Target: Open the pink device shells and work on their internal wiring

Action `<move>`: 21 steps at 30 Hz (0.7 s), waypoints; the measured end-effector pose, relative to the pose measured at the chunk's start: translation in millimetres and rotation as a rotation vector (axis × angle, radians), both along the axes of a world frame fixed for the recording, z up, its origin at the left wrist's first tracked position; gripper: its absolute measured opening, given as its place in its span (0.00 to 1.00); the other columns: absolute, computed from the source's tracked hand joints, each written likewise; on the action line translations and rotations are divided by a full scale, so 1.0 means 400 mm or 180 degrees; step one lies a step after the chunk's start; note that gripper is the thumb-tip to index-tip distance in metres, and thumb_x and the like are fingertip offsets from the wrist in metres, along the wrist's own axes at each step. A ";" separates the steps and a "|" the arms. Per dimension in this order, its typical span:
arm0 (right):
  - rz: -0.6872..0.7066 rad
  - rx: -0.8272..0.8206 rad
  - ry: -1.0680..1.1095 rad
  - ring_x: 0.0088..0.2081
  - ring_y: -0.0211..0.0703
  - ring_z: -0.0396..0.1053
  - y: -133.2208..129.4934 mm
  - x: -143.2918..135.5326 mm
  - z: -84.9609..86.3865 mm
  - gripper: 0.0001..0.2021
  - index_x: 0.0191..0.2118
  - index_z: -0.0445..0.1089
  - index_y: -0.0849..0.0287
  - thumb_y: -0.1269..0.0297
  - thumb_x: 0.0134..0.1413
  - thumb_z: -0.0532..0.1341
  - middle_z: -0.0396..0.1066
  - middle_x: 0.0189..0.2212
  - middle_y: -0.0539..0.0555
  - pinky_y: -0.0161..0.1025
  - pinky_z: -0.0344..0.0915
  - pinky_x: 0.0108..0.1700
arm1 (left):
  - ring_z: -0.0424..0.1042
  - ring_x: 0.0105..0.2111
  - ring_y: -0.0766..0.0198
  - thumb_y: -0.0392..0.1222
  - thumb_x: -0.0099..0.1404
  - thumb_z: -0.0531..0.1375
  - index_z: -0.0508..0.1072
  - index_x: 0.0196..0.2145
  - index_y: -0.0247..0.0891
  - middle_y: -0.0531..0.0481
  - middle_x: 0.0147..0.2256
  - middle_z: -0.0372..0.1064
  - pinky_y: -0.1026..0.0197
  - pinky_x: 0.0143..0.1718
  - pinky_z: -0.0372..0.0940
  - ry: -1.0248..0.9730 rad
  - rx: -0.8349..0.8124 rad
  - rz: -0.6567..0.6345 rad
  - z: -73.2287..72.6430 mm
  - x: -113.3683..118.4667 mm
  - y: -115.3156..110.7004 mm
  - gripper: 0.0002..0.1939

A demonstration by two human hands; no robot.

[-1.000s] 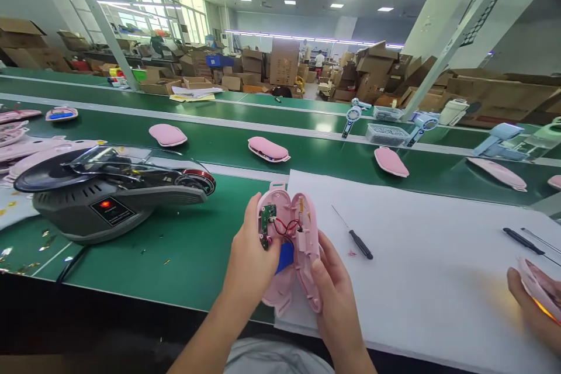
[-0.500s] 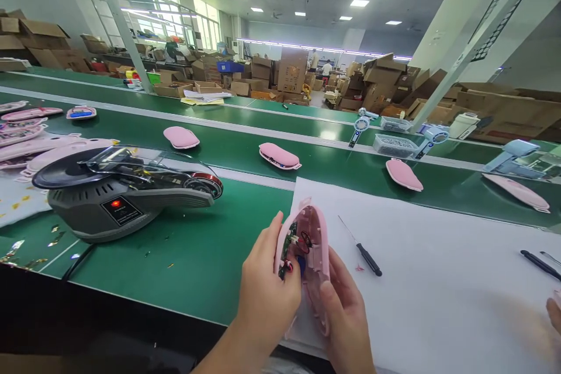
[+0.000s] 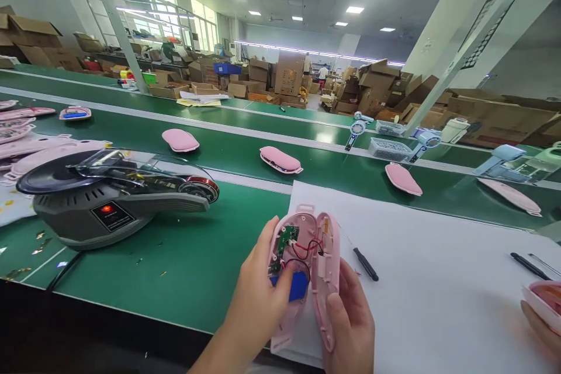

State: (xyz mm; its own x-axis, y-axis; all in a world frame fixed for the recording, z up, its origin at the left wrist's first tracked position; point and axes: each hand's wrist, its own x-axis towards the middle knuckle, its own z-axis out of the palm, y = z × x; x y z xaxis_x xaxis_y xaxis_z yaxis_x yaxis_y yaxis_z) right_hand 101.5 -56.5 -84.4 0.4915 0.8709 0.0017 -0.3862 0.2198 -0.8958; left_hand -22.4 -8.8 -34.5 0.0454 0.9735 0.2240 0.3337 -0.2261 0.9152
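Observation:
My left hand is closed around one half of a pink plastic casing, its thumb resting on a blue battery pack inside. Above the battery, a green circuit board is seated in the same half. Red and black wires run from the board across to the other casing half. That second half is gripped by my right hand, thumb on its inner edge. The two halves stand spread apart like an open book, over the white sheet. A black-handled screwdriver lies just right of them.
On the left stands a grey tape dispenser with a red light. Several pink casings lie along the green belt. At the right edge, another person's hand holds a pink casing part. Small handheld fans stand farther back.
The casing halves have been spread wider and turned toward me, exposing the board and battery. At the right edge, the other person's hand has moved further into view with a pink part.

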 end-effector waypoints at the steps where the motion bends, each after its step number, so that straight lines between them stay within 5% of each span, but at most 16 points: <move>1: -0.0110 -0.0030 -0.0056 0.55 0.49 0.65 -0.006 -0.005 0.004 0.25 0.51 0.68 0.50 0.54 0.46 0.68 0.67 0.55 0.54 0.41 0.66 0.52 | 0.68 0.52 0.58 0.41 0.62 0.55 0.57 0.59 0.46 0.49 0.55 0.66 0.55 0.53 0.64 0.0075 -0.0010 0.0075 -0.001 0.003 0.000 0.27; 9: -0.0090 -0.0001 -0.0171 0.54 0.53 0.66 -0.027 -0.027 0.023 0.26 0.50 0.67 0.52 0.48 0.46 0.67 0.68 0.53 0.56 0.44 0.66 0.52 | 0.74 0.44 0.54 0.44 0.64 0.51 0.62 0.54 0.46 0.48 0.46 0.73 0.54 0.42 0.69 0.0461 0.0077 0.0685 0.008 0.030 -0.008 0.20; 14: 0.0149 -0.0001 -0.0117 0.55 0.52 0.65 -0.016 -0.026 0.019 0.27 0.53 0.65 0.49 0.47 0.47 0.66 0.67 0.54 0.54 0.47 0.64 0.54 | 0.71 0.47 0.55 0.41 0.63 0.51 0.61 0.54 0.40 0.43 0.49 0.69 0.55 0.43 0.68 0.0479 0.0349 0.0615 0.029 0.042 -0.035 0.21; 17: 0.0355 0.0036 -0.0043 0.56 0.53 0.63 -0.013 -0.020 0.019 0.29 0.53 0.65 0.46 0.47 0.44 0.68 0.66 0.55 0.53 0.49 0.62 0.56 | 0.67 0.49 0.58 0.40 0.63 0.52 0.60 0.56 0.43 0.46 0.50 0.65 0.57 0.47 0.66 0.0005 0.0260 0.0288 0.036 0.041 -0.039 0.23; 21: 0.0440 -0.0074 0.0109 0.56 0.52 0.63 -0.013 -0.015 0.025 0.28 0.51 0.67 0.45 0.47 0.43 0.69 0.66 0.55 0.53 0.48 0.63 0.56 | 0.68 0.47 0.58 0.41 0.59 0.56 0.64 0.52 0.44 0.47 0.48 0.65 0.58 0.48 0.64 -0.1198 -0.0666 -0.0106 0.041 0.032 -0.023 0.22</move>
